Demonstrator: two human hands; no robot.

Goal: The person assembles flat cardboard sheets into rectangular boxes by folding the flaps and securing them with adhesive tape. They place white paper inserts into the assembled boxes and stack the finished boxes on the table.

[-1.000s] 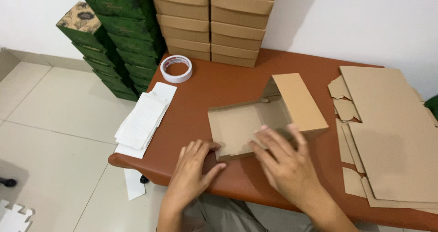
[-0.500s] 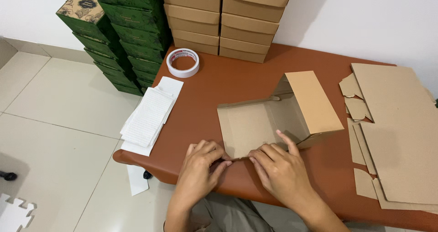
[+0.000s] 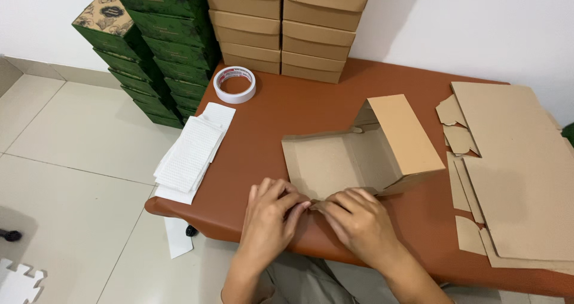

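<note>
A half-folded brown cardboard box (image 3: 359, 154) lies on the reddish-brown table (image 3: 299, 109), its lid panel raised at the right. My left hand (image 3: 272, 214) and my right hand (image 3: 359, 220) meet at the box's near edge, fingertips pinching the small front flap (image 3: 315, 203) between them. Both hands rest close to the table's front edge.
A stack of flat cardboard blanks (image 3: 514, 166) lies at the right. White padded sheets (image 3: 191, 151) and a tape roll (image 3: 234, 84) sit at the left. Stacked brown boxes (image 3: 287, 26) stand at the back; green boxes (image 3: 161, 46) are piled on the floor.
Both hands have drawn together from flat on the table to the box's near edge and now pinch its front flap. The view has shifted slightly.
</note>
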